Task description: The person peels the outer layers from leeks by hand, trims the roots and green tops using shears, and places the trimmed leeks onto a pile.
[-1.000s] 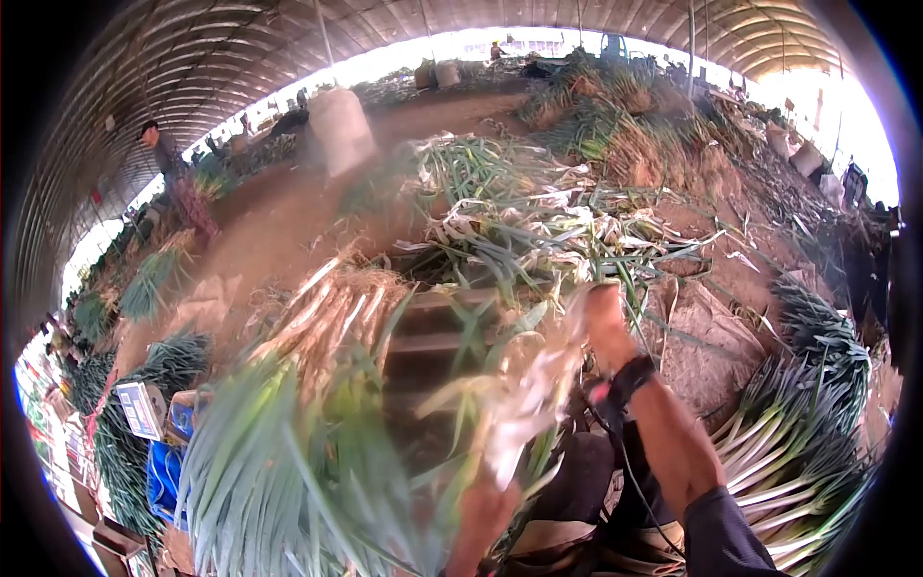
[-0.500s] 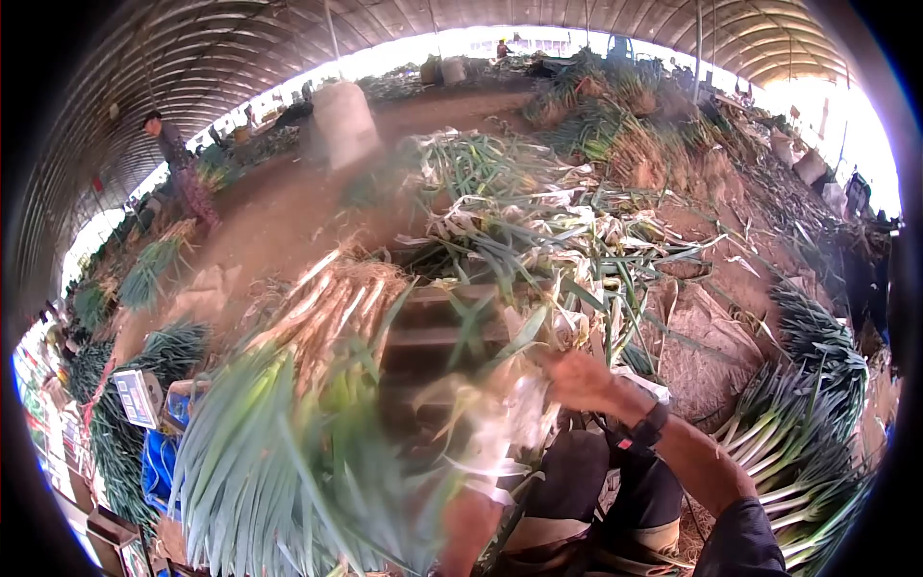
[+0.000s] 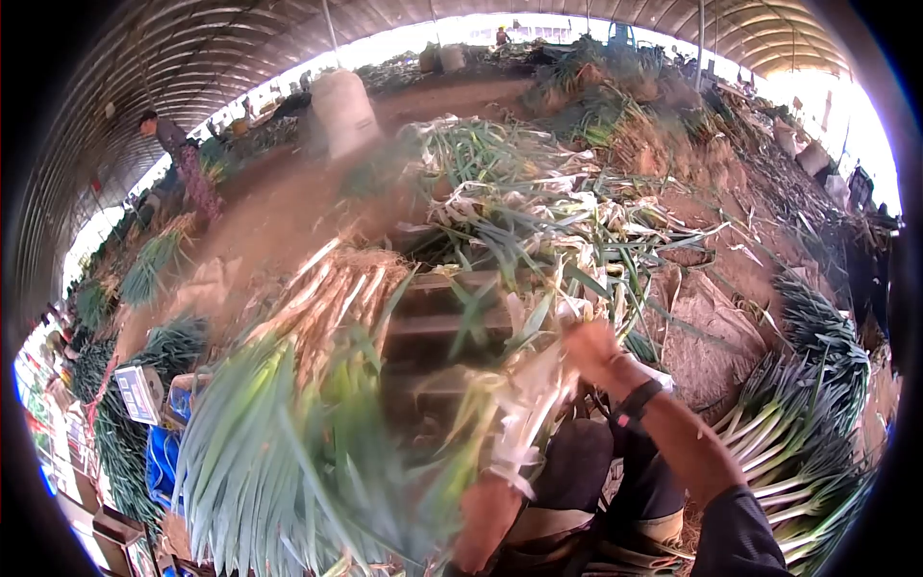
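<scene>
My left hand (image 3: 488,519) is cut by the bottom edge; its fingers go out of sight under the onion stalks (image 3: 519,413), so I cannot tell whether they are clamped. The stalks run between my two hands, pale and papery, their leafy part blurred. My right fingers (image 3: 580,337) touch their far end, but the tips blur into the loose skins and I cannot tell whether they are pinched shut. Below my right fingers, my knees (image 3: 574,457) are partly hidden by the stalks. Left of my right fingers, a dark slatted surface (image 3: 444,322) is hard to make out, partly covered by leaves. Further left, a big onion bundle (image 3: 255,433) spreads its green tops, with roots pointing away from me. Right of my right fingers lies a crumpled sack (image 3: 707,322); more onions (image 3: 769,433) fan out below it, beside my forearm. Just beyond my right fingers, a tangled leaf heap (image 3: 519,207) blocks the ground. Farther off, left of that heap, stands a pale upright sack (image 3: 343,113), and a person (image 3: 183,159) bends beyond.
</scene>
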Motion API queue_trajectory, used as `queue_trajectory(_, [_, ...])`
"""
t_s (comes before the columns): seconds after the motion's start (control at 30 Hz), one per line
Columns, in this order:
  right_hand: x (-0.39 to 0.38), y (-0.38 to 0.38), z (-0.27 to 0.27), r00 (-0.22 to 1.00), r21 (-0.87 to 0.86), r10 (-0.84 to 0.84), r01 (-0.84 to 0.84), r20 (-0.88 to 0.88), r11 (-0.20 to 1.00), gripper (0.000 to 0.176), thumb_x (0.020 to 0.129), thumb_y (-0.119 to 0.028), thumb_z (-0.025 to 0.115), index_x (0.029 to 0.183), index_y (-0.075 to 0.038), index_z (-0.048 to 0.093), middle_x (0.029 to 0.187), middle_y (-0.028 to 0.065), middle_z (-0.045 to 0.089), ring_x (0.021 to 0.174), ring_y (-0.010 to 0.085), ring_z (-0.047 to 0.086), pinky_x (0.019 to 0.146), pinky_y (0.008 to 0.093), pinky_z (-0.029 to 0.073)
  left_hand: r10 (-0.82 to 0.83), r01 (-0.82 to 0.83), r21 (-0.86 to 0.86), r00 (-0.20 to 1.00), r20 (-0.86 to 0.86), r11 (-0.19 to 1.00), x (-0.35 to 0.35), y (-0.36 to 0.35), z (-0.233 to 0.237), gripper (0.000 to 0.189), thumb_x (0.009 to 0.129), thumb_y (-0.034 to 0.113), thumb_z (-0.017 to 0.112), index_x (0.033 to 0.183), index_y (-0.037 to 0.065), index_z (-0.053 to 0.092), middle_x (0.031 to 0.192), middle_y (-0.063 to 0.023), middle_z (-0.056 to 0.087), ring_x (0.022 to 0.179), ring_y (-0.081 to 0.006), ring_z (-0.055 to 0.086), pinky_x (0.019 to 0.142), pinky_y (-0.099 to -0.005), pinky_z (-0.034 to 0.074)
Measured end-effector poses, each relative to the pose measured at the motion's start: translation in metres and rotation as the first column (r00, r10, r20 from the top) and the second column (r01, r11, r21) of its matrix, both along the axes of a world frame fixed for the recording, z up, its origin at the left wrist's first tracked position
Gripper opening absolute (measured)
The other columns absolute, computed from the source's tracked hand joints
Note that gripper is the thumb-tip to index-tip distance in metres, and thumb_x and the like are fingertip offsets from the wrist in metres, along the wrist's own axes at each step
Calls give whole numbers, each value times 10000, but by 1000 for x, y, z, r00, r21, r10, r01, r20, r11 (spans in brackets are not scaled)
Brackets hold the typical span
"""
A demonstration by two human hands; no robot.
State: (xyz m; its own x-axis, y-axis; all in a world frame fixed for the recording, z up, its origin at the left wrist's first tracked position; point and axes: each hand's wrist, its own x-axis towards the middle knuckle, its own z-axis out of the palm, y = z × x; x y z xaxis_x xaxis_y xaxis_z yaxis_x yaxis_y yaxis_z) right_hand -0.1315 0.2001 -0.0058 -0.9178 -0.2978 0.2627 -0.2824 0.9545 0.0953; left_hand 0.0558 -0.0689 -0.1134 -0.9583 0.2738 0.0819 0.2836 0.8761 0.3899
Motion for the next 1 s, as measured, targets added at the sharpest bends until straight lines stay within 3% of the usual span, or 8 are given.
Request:
queue_trajectory(0.07, [-11, 31, 19, 980, 84, -200, 198, 6, 977, 156, 879, -118, 582, 998, -72, 672, 754, 95, 670, 691, 235, 676, 556, 369, 540, 24, -22, 76, 999, -25, 997, 3, -5, -3, 308, 825, 337, 699, 946, 61, 635, 726, -108, 646, 571, -304, 669, 507, -445, 526])
queue_trajectory(0.17, [-11, 50, 22, 967, -533, 231, -138, 112, 835, 192, 880, -44, 547, 1041, -37, 652, 769, 103, 659, 714, 229, 659, 610, 338, 553, 44, -40, 69, 998, -53, 997, 6, -6, -4, 277, 826, 316, 700, 923, 63, 638, 729, -112, 649, 575, -302, 671, 506, -443, 526])
queue_trajectory(0.23, [10, 16, 42, 891, -522, 452, -360, 54, 773, 203, 847, -9, 557, 1031, -16, 644, 807, 135, 650, 754, 240, 657, 672, 340, 570, 50, -47, 44, 997, -67, 998, 7, -4, -2, 257, 827, 301, 700, 908, 64, 640, 731, -114, 651, 577, -300, 673, 505, -442, 525])
queue_trajectory(0.33, [44, -41, 51, 845, -378, 447, -326, 295, 866, 313, 886, -86, 593, 1197, -49, 605, 887, 139, 682, 785, 265, 696, 628, 378, 564, 82, -83, -4, 991, -103, 997, 9, 2, 0, 228, 828, 279, 701, 885, 66, 642, 734, -118, 654, 581, -298, 676, 504, -440, 525])
queue_trajectory(0.4, [55, -78, 60, 799, -85, 253, -248, 545, 965, 320, 781, -213, 721, 1021, -16, 642, 848, 114, 674, 767, 280, 699, 645, 409, 551, 114, -121, -42, 983, -141, 992, 10, 7, 3, 209, 828, 265, 701, 869, 68, 644, 736, -121, 656, 584, -296, 677, 503, -439, 524])
queue_trajectory(0.67, [63, -93, -3, 858, -311, 428, -340, 284, 887, 165, 708, -193, 744, 677, -48, 673, 671, 105, 628, 649, 291, 656, 629, 396, 527, 72, -74, -32, 995, -67, 997, 11, 6, 4, 203, 854, 252, 672, 896, 54, 660, 770, -114, 674, 631, -289, 677, 562, -425, 536])
queue_trajectory(0.8, [60, -95, -16, 859, 33, 481, -494, 177, 869, 67, 760, -150, 711, 701, -119, 707, 686, 57, 642, 695, 221, 652, 671, 391, 542, 56, -57, -22, 997, -45, 998, 9, 6, 6, 202, 867, 246, 654, 913, 51, 673, 799, -109, 686, 666, -283, 680, 601, -422, 544])
queue_trajectory(1.0, [18, -65, -11, 949, 340, 294, -316, 117, 886, 44, 758, -108, 722, 738, -106, 682, 745, 41, 605, 704, 155, 612, 574, 323, 507, 43, -42, -16, 999, 29, 999, 19, -5, 10, 209, 887, 238, 628, 939, 47, 693, 843, -102, 702, 719, -274, 685, 658, -418, 557])
